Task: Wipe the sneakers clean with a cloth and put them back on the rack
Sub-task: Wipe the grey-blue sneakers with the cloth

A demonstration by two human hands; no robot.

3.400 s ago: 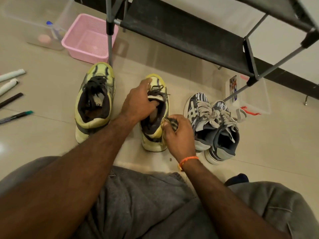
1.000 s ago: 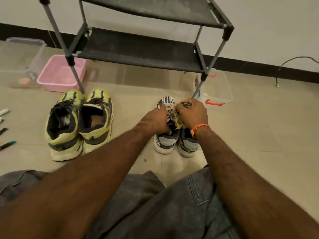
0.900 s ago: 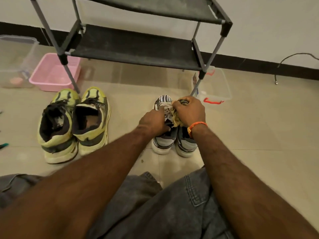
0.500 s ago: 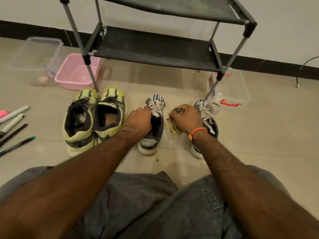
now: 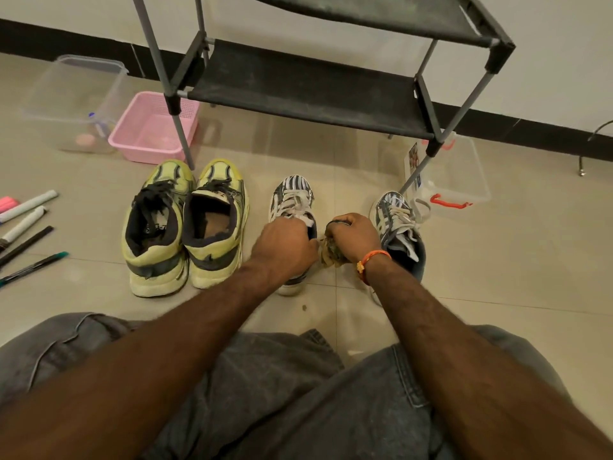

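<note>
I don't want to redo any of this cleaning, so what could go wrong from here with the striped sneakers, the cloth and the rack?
1. The rack shelf looks dusty; wiped sneakers set on it may pick up dirt again.
2. The cloth in the right hand looks grimy and could smear rather than clean.
3. The left hand grips only the collar of one striped sneaker; it could twist or slip under wiping pressure.
</note>
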